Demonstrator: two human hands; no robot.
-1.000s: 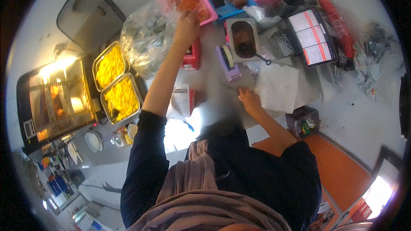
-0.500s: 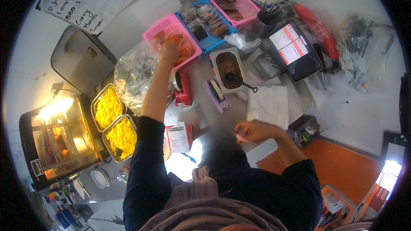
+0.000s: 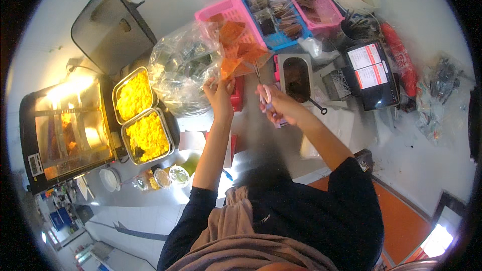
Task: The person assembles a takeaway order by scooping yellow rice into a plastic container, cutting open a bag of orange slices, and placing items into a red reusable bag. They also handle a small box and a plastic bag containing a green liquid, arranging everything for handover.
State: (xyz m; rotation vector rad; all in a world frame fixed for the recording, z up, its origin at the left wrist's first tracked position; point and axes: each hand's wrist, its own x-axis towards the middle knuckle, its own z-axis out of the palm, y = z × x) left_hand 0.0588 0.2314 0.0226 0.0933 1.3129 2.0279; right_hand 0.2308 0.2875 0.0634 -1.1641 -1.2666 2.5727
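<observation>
Pinched in my left hand (image 3: 219, 95) is a bunch of orange sachets (image 3: 243, 57), which fan out above its fingers. My right hand (image 3: 275, 104) grips a pair of scissors (image 3: 258, 74) by the handles. Their blades point up at the sachets' right edge; whether they touch cannot be made out. Behind the sachets stands a pink basket (image 3: 203, 16) with more orange sachets in it. A large clear plastic bag (image 3: 175, 70) lies just left of my left hand.
Two metal trays of yellow food (image 3: 147, 135) stand at left, beside a lit warmer cabinet (image 3: 75, 130). To the right are a steel container of dark sauce (image 3: 297, 78) with a ladle and a tablet (image 3: 369, 73). A blue basket (image 3: 275, 46) of packets sits at the back.
My left hand has come back from the pink basket, bringing orange sachets. My right hand has moved up and left, carrying the scissors to the sachets. The whole view has shifted.
</observation>
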